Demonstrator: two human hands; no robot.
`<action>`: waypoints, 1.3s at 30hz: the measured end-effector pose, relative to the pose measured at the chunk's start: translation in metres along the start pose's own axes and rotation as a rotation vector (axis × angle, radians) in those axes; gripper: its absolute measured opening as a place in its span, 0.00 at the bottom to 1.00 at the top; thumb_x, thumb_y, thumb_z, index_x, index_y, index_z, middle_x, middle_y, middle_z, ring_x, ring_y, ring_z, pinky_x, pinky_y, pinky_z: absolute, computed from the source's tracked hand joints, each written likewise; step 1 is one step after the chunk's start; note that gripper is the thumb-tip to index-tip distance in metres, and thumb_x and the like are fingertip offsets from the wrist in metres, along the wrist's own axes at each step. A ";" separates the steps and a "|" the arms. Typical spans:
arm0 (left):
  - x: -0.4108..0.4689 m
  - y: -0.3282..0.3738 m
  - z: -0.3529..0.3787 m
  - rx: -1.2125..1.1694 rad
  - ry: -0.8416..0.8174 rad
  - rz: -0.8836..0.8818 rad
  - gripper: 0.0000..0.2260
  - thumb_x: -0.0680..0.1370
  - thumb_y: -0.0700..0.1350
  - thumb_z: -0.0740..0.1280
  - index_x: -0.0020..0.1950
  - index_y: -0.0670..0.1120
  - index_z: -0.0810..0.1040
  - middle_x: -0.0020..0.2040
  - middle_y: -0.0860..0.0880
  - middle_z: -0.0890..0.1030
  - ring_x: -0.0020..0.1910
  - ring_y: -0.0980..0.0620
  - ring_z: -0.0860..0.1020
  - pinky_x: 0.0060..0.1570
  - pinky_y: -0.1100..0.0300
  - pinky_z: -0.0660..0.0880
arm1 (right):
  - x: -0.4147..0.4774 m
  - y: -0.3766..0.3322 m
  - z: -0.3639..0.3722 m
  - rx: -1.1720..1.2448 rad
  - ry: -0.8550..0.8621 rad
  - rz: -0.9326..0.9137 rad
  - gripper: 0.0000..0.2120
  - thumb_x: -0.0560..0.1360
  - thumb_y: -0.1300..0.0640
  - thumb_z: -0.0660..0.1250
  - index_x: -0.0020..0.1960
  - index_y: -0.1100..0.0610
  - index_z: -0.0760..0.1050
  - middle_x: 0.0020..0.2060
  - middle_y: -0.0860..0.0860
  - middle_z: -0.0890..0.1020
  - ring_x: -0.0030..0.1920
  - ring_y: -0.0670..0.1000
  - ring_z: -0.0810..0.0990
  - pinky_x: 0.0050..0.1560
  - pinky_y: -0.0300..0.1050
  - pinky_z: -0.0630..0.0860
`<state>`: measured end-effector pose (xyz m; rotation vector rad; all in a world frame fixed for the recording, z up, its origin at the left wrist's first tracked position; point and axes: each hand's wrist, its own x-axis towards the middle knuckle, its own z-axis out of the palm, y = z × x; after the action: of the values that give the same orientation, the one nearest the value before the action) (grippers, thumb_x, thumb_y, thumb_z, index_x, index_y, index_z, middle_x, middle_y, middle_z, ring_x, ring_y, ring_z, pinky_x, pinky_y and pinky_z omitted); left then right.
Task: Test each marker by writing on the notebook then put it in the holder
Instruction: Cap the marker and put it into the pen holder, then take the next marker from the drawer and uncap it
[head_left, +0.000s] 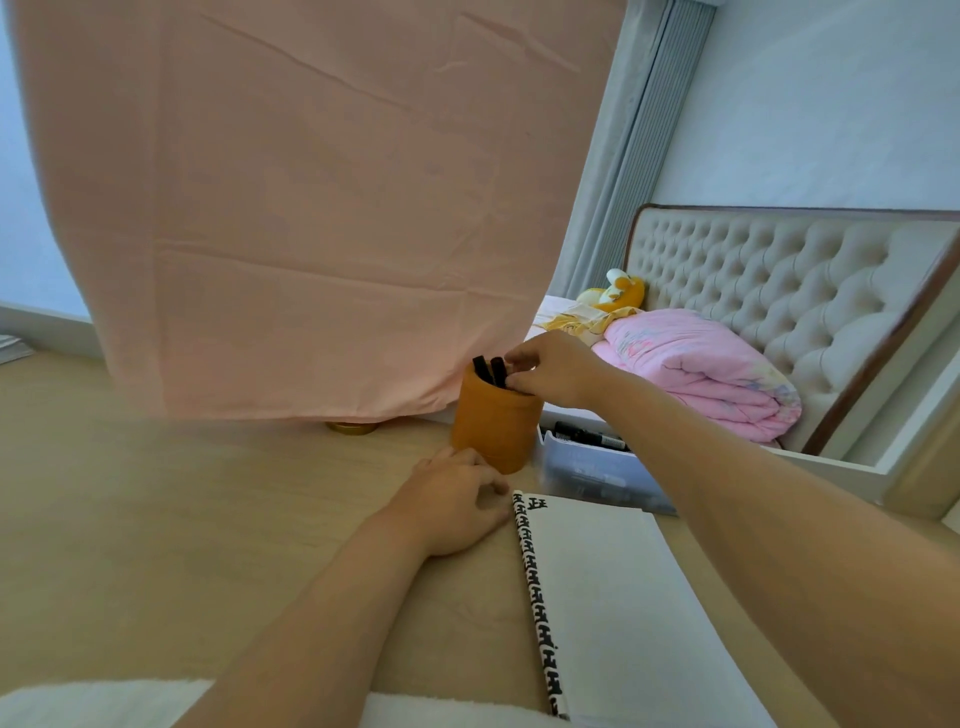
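Right hand (553, 371) is up at the mouth of the orange holder (493, 426), fingers (519, 358) curled in and pinching the top of a black marker (500, 370). It looks like the drop-in step, with the marker guided down beside another black one (480, 366) standing inside. The grip is high on the cap end, which makes sense: it leaves the barrel free to slide into the cup.

Left hand (452, 501) rests on the counter (208, 493), fingers loosely curled and holding nothing. It sits between the holder's base and the notebook (613, 597), probably to steady one or the other. Whether the thumb touches the patterned spine is too close to call.

The notebook lies open just in front of the person, handy for the next test. A clear tray (587, 465) stands just right of the holder, with at least one more marker (589, 436) in it, so the job seems unfinished.

As for what's hidden, the right hand covers the holder's far rim, so the count inside is unclear. The forearm crosses the tray and hides its contents. The page looks bare here, and any test strokes can't be made out. A pink cloth (311, 208) hangs behind, blocking the back of the counter.
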<state>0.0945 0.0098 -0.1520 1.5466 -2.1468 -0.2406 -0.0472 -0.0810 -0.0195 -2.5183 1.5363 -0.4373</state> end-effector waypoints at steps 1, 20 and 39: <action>0.000 0.000 0.000 -0.001 -0.003 0.000 0.15 0.78 0.61 0.63 0.62 0.59 0.77 0.63 0.57 0.73 0.64 0.55 0.66 0.65 0.52 0.65 | -0.003 0.003 -0.003 0.066 0.042 0.003 0.16 0.78 0.53 0.67 0.65 0.54 0.78 0.59 0.50 0.82 0.57 0.51 0.79 0.60 0.45 0.74; 0.002 0.008 0.005 0.029 0.032 -0.028 0.15 0.78 0.61 0.62 0.62 0.59 0.77 0.62 0.57 0.73 0.63 0.57 0.67 0.64 0.53 0.67 | -0.023 0.101 0.008 -0.295 -0.166 0.259 0.11 0.76 0.60 0.71 0.58 0.55 0.82 0.54 0.54 0.83 0.53 0.53 0.80 0.54 0.42 0.79; -0.002 0.039 -0.003 -0.160 0.415 0.085 0.15 0.81 0.50 0.63 0.67 0.57 0.71 0.53 0.62 0.77 0.51 0.62 0.75 0.46 0.66 0.74 | -0.119 0.040 0.027 0.024 0.102 -0.131 0.12 0.81 0.53 0.62 0.61 0.51 0.79 0.49 0.47 0.78 0.48 0.46 0.76 0.49 0.37 0.71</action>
<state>0.0637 0.0250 -0.1340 1.2813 -1.8140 -0.0534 -0.1230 0.0059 -0.0763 -2.6258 1.3941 -0.6066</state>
